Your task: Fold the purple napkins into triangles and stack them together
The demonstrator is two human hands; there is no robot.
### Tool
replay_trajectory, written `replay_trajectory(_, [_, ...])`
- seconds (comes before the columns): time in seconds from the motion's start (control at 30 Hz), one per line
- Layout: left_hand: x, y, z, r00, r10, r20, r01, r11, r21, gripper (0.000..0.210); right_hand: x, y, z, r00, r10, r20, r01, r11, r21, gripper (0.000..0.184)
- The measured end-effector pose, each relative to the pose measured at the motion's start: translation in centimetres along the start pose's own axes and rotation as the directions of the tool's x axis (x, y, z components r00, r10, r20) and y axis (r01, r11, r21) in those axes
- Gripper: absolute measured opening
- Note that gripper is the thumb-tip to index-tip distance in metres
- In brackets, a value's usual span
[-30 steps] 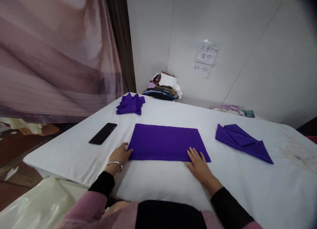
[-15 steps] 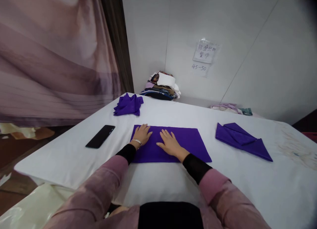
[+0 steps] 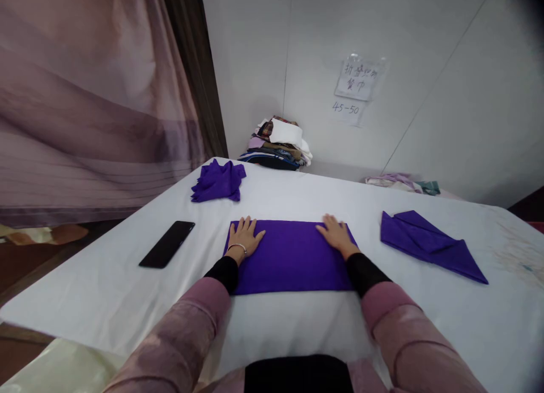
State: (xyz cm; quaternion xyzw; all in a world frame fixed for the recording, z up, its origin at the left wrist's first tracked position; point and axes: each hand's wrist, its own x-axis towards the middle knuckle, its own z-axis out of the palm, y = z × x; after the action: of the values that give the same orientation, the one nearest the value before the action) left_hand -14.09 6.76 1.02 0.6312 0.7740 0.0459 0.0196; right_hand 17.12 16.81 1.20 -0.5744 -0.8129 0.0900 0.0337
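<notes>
A purple cloth napkin (image 3: 293,257), folded into a flat rectangle, lies in front of me on the white-covered table (image 3: 293,319). My left hand (image 3: 245,238) rests flat on its left end, fingers spread toward the far edge. On the right end lies my right hand (image 3: 336,234), open, with its fingertips near the far right corner. Neither hand grips the fabric. To the right sits another purple napkin (image 3: 431,243), folded into a pointed shape. A crumpled heap of purple cloth (image 3: 219,180) is at the far left.
A black phone (image 3: 168,244) lies left of the napkin. Behind the table are a stack of folded clothes (image 3: 278,144) and more cloth (image 3: 399,182) against the wall. A pink curtain (image 3: 93,98) hangs at left; a handwritten sign (image 3: 356,81) is on the wall.
My right hand has slid across the napkin from its middle to its right end, moving away from my left hand. The left hand stays at the left end. The view has shifted slightly.
</notes>
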Motion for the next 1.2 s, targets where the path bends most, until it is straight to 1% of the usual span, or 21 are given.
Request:
replay_trajectory(0.07, [0.0,0.0,0.1,1.000,0.000,-0.005,0.000,1.000,-0.004,0.068,-1.0,5.0,-0.9,0.981,0.192,-0.039,-0.193,0.981,-0.022,0.063])
replay_trajectory(0.1, [-0.1,0.1,0.1,1.000,0.000,-0.005,-0.001,1.000,-0.007,0.068,-1.6,6.5,-1.2,0.964,0.261,-0.056,-0.263,0.964,-0.028,0.062])
replay_trajectory(0.13, [-0.1,0.1,0.2,1.000,-0.001,-0.004,0.001,1.000,-0.011,0.068,-2.3,7.3,-1.4,0.953,0.293,-0.077,-0.296,0.954,-0.040,0.063])
replay_trajectory(0.17, [-0.1,0.1,0.2,1.000,-0.005,-0.003,0.005,1.000,-0.016,0.068,-3.1,7.3,-1.4,0.952,0.290,-0.101,-0.296,0.954,-0.049,0.064])
replay_trajectory(0.2, [0.0,0.1,0.2,1.000,-0.009,0.000,0.009,1.000,-0.024,0.067,-3.9,6.4,-1.2,0.961,0.250,-0.118,-0.258,0.964,-0.057,0.064])
replay_trajectory(0.23, [0.1,0.1,0.2,1.000,-0.011,0.005,0.011,0.999,-0.035,0.067,-4.8,5.0,-0.8,0.977,0.172,-0.126,-0.181,0.982,-0.062,0.065])
replay_trajectory(0.3, [0.2,0.1,-0.2,1.000,-0.013,0.017,0.014,0.998,-0.056,0.067,-6.7,1.1,0.5,0.993,-0.063,-0.096,0.059,0.997,-0.052,0.066])
replay_trajectory(0.33, [0.2,0.0,-0.6,1.000,-0.015,0.023,0.016,0.998,-0.064,0.067,-7.8,-0.9,1.2,0.979,-0.191,-0.064,0.189,0.981,-0.038,0.067])
replay_trajectory(0.37, [0.1,0.0,-1.0,0.999,-0.019,0.026,0.021,0.997,-0.068,0.068,-8.8,-2.6,1.9,0.959,-0.281,-0.043,0.280,0.960,-0.023,0.067])
replay_trajectory(0.4, [-0.2,0.1,-1.4,0.999,-0.025,0.023,0.027,0.997,-0.069,0.069,-9.6,-3.9,2.4,0.943,-0.331,-0.034,0.331,0.944,-0.014,0.068])
replay_trajectory(0.47, [-1.4,0.5,-2.1,1.000,-0.021,-0.001,0.021,0.998,-0.063,0.070,-10.8,-5.2,3.1,0.932,-0.362,-0.029,0.362,0.932,-0.006,0.069])
replay_trajectory(0.5, [-2.3,0.8,-2.2,1.000,0.009,-0.021,-0.010,0.998,-0.059,0.069,-11.1,-5.4,3.2,0.933,-0.358,-0.029,0.358,0.934,-0.006,0.069])
replay_trajectory(0.57, [-4.7,1.6,-1.9,0.992,0.118,-0.054,-0.121,0.991,-0.051,0.067,-11.1,-5.4,3.1,0.937,-0.349,-0.026,0.349,0.937,-0.011,0.069])
replay_trajectory(0.63, [-7.2,2.2,-1.2,0.976,0.212,-0.049,-0.214,0.976,-0.045,0.065,-11.0,-5.3,2.9,0.937,-0.348,-0.021,0.347,0.938,-0.018,0.069])
replay_trajectory(0.7, [-9.1,2.0,-0.5,0.982,0.186,-0.017,-0.187,0.982,-0.039,0.066,-11.0,-5.0,2.8,0.940,-0.340,-0.022,0.340,0.940,-0.027,0.069])
replay_trajectory(0.8, [-10.5,-0.1,-0.4,1.000,0.010,0.009,-0.010,1.000,-0.014,0.067,-11.8,-3.1,2.8,0.955,-0.294,-0.041,0.291,0.955,-0.057,0.065])
replay_trajectory(0.9, [-11.3,-3.2,-1.5,0.990,-0.133,-0.054,0.135,0.990,0.031,0.063,-13.0,1.9,2.8,0.984,-0.152,-0.090,0.141,0.983,-0.120,0.058])
replay_trajectory(1.0, [-12.4,-5.2,-2.6,0.972,-0.184,-0.145,0.192,0.980,0.045,0.054,-14.4,8.1,2.7,0.993,-0.012,-0.118,-0.009,0.983,-0.182,0.051])
replay_trajectory(1.07, [-13.2,-5.3,-3.1,0.970,-0.186,-0.155,0.194,0.980,0.039,0.049,-15.4,10.9,2.5,0.973,0.121,-0.199,-0.157,0.972,-0.176,0.052])
replay_trajectory(1.13, [-13.7,-4.6,-3.4,0.974,-0.187,-0.130,0.193,0.981,0.031,0.047,-16.2,11.4,2.4,0.961,0.114,-0.253,-0.156,0.976,-0.149,0.052])
replay_trajectory(1.2, [-13.9,-3.7,-3.6,0.976,-0.201,-0.088,0.203,0.979,0.014,0.047,-16.7,9.7,2.2,0.965,0.003,-0.264,-0.033,0.993,-0.111,0.052])
